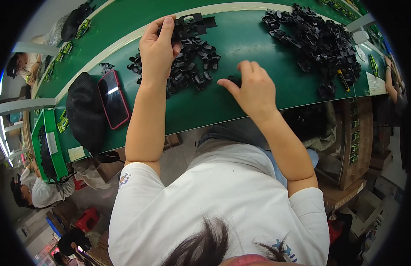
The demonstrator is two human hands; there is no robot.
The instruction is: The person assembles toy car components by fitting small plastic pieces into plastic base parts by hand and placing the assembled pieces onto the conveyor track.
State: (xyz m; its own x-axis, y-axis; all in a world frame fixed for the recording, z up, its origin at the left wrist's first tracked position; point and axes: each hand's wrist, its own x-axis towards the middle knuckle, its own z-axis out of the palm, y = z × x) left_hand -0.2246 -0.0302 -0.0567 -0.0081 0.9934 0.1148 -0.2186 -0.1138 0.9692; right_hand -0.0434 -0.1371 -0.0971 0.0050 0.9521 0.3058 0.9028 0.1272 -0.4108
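My left hand (159, 49) is raised over the far side of the green bench, closed on a black plastic part (201, 29) with a square opening. Below and beside that hand lies a loose pile of small black plastic clips (188, 66). My right hand (255, 88) hovers nearer the bench's front edge, its thumb and fingers curved round a small black plastic piece (234, 80). The fingers cover most of this piece, so its shape is unclear.
A larger heap of black plastic parts (323, 44) lies at the right, with a yellow-and-black tool (343, 80) at its edge. At the left are a red-cased phone (113, 99), a black mesh bag (84, 111) and a green tray (59, 148). Other people sit nearby.
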